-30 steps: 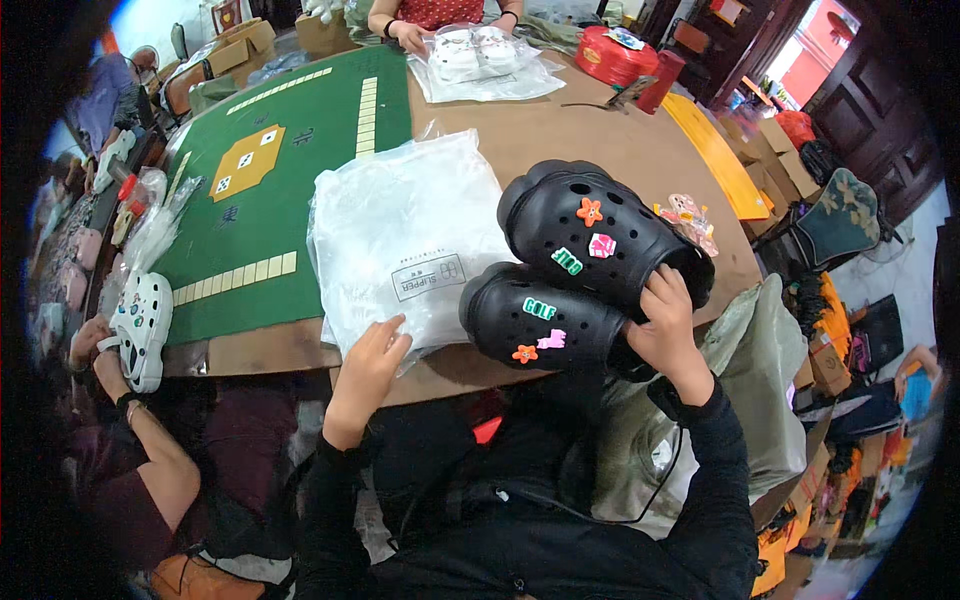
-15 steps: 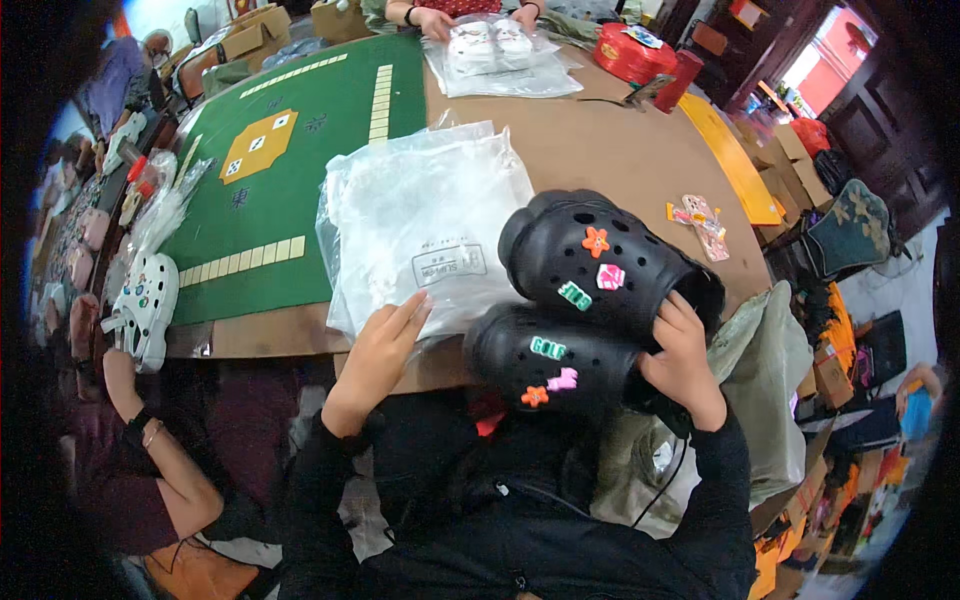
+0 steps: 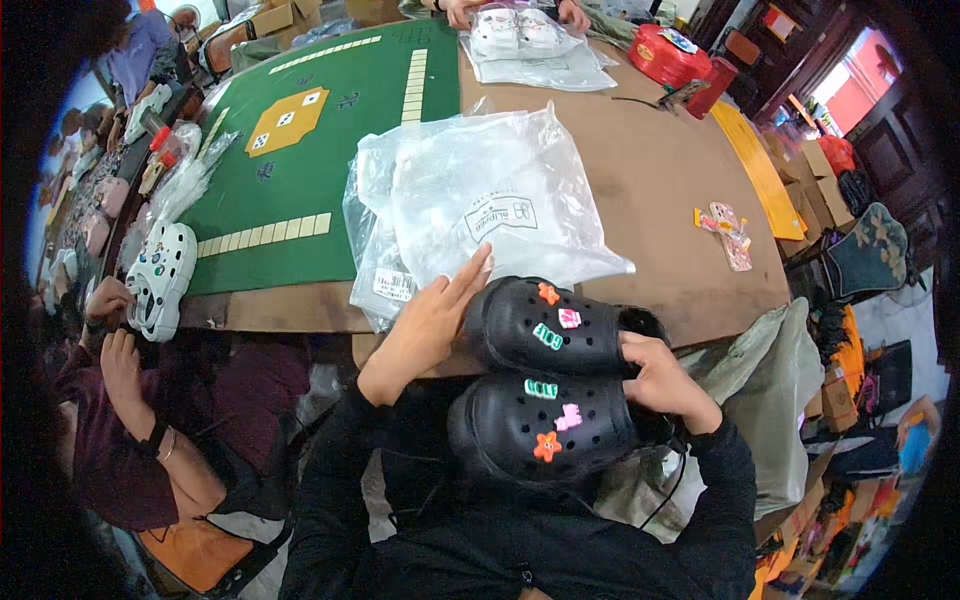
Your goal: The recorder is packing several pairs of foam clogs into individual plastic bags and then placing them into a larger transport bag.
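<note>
I see two black clogs low in the middle of the frame, side by side at the near edge of the counter [image 3: 640, 180]. The upper clog [image 3: 550, 325] lies with its long side running left to right, rounded toe to the left and heel to the right. The lower clog [image 3: 545, 428] points the same way and hangs past the counter edge, over the person's lap. The two shoes touch along their long sides. Both have small bright charms stuck on top: a star, a pink one and green ones.

The right hand [image 3: 662, 378] is at the heel ends, on the right side of the shoes. Its grip is closed around the backs of the clogs, fingers curled over them.

The left hand [image 3: 435, 320] is just left of the upper clog's toe. Its fingers are straight and flat, so the grip is open, holding nothing. The fingertips rest on a stack of clear plastic bags [image 3: 480, 200] in the middle of the frame.

At the left edge, another person's hands are near a white clog [image 3: 160, 275]. A green mat [image 3: 300, 150] covers the upper left part of the counter.
</note>
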Demonstrator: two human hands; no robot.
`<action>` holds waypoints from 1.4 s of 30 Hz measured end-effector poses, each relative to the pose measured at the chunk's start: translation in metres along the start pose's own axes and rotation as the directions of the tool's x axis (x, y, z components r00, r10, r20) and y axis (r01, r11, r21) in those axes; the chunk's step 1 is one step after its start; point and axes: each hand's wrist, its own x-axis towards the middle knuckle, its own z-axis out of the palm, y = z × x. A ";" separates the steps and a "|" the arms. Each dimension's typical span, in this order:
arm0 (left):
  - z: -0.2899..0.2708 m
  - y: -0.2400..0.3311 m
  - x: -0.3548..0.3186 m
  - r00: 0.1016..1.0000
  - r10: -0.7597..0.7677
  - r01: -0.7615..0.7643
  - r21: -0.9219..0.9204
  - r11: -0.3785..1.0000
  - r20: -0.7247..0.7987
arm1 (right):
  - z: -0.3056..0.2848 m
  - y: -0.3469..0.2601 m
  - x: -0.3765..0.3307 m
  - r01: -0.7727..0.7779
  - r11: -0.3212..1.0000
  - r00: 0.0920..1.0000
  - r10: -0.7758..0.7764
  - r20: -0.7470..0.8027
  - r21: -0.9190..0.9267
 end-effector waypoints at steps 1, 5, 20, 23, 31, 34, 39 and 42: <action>0.000 -0.001 -0.002 1.000 0.000 0.000 0.003 1.000 0.000 | -0.001 0.002 0.000 -0.029 0.999 0.999 0.028 -0.026 -0.037; -0.001 0.006 -0.011 0.993 0.105 -0.104 -0.016 0.994 0.053 | 0.000 0.007 0.001 -0.045 0.928 0.983 -0.024 -0.180 -0.371; -0.010 0.053 -0.022 0.946 0.227 -0.226 0.028 0.974 -0.231 | 0.032 0.014 0.013 -0.323 0.816 0.851 0.029 -0.524 -0.480; -0.013 0.056 -0.017 0.914 0.257 -0.266 0.017 0.964 -0.313 | 0.033 0.002 0.011 -0.330 0.788 0.850 0.008 -0.527 -0.520; 0.008 0.063 -0.008 0.820 0.205 -0.108 0.208 0.972 -0.534 | 0.060 0.006 0.020 -0.434 0.794 0.735 0.039 -0.677 -0.425; 0.016 0.070 -0.009 0.850 0.218 -0.119 0.228 0.966 -0.479 | 0.068 0.003 0.026 -0.439 0.780 0.703 -0.012 -0.711 -0.447; 0.016 0.074 0.001 0.823 0.289 -0.207 0.217 0.954 -0.488 | 0.078 -0.004 0.033 -0.409 0.785 0.722 -0.033 -0.691 -0.466; 0.012 0.077 0.005 0.828 0.460 -0.432 0.159 0.888 -0.321 | 0.089 0.011 0.043 -0.301 0.889 0.629 -0.087 -0.772 -0.346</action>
